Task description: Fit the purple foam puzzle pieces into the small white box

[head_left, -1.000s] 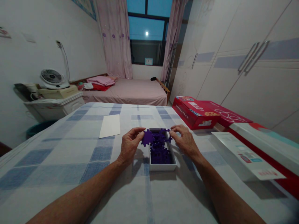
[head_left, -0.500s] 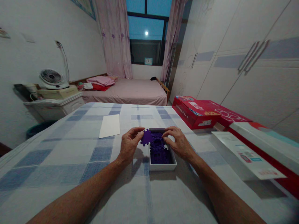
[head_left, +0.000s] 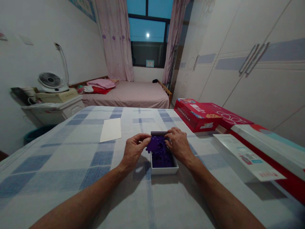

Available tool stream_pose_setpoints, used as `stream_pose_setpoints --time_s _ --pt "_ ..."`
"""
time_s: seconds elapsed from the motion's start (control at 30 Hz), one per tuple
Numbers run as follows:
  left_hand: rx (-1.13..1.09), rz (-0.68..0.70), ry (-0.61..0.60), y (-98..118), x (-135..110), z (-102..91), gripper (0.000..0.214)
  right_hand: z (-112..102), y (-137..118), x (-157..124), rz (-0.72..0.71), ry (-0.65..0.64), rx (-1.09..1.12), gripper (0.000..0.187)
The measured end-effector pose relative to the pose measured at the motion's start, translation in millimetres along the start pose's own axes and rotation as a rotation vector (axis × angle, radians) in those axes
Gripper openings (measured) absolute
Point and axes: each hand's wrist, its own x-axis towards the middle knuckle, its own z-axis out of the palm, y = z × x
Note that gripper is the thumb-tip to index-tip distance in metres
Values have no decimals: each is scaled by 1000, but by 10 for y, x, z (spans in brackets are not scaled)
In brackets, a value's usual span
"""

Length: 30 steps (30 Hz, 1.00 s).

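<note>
Between the thumb and fingers of my left hand [head_left: 135, 149] is a flat purple puzzle piece [head_left: 153, 144] with notched edges. It is tilted over the left side of a small white box [head_left: 165, 170]. More purple puzzle pieces [head_left: 163, 159], some with cut-out shapes, fill that box. My right hand [head_left: 179, 143] reaches over the box's right rim at the far end. Its fingers are curled and its thumb is bent toward them, among the pieces. What lies between those fingertips is hidden.
A white card [head_left: 110, 130] lies to the left on the checked tablecloth [head_left: 100, 159]. Red boxes [head_left: 199, 116] stand at the right, with a printed white sheet [head_left: 249, 157] in front of them. Beyond the table is a bed [head_left: 138, 93].
My left hand has brought the purple puzzle piece slightly right and down, further over the box. My right hand has moved a little left, its fingers more curled. The view has shifted slightly.
</note>
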Motion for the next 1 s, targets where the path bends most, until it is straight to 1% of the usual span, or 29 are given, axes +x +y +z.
stream_pose_setpoints --time_s 0.13,0.23,0.3,0.47,0.63,0.8,1.0 --pt "-4 10 43 43 27 -14 21 -15 26 -3 -23 -48 -37 17" --pt "-50 9 93 23 72 -36 24 -14 47 -14 -53 -104 -54 30" --pt "-65 -3 106 -13 94 -51 26 -18 42 0 -64 -125 -77 34" --pt "-23 14 93 -82 106 -85 25 -54 -19 106 -84 -145 -148 32" --pt "-28 5 122 -82 121 -110 24 -67 -48 168 -148 -166 -170 30" --pt "-55 -25 150 -76 125 -112 24 -44 -25 170 -117 -111 -135 28" --pt "-59 -30 152 -63 119 -112 23 -75 66 149 -55 -30 13 26"
